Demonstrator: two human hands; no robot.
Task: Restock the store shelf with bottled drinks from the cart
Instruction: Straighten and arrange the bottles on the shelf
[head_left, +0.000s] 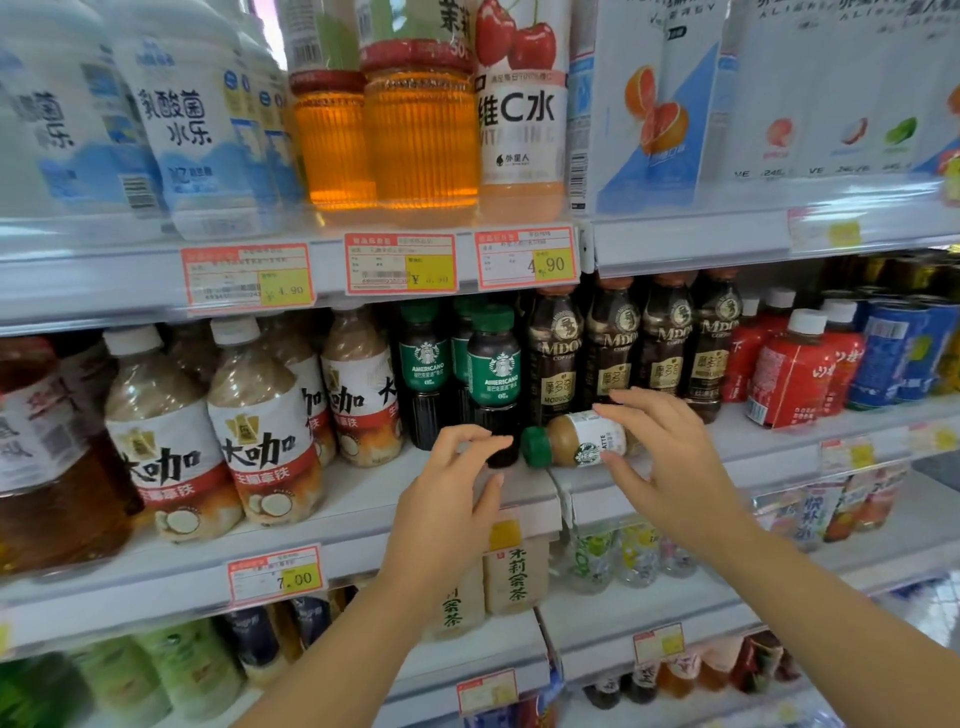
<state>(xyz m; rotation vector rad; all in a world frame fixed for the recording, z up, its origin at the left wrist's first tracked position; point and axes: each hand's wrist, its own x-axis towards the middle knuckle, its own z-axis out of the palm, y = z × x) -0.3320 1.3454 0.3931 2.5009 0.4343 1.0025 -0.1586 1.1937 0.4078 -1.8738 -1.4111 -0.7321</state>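
Note:
A small latte bottle (576, 439) with a green cap lies on its side on the middle shelf (374, 499), cap pointing left. My right hand (670, 457) grips its body from the right, with fingers above it and thumb below. My left hand (457, 493) pinches the base of a dark Americano bottle (493, 379) with a green label, which stands upright at the shelf's front edge. A second Americano bottle (425, 369) stands behind it to the left.
Milk-coffee bottles (265, 431) fill the shelf to the left. Dark MDOV coffee bottles (665, 338) stand behind the latte, with red bottles (795, 374) and blue cans (893, 348) further right. Above hangs a shelf of large bottles; price tags (400, 262) line the shelf edges.

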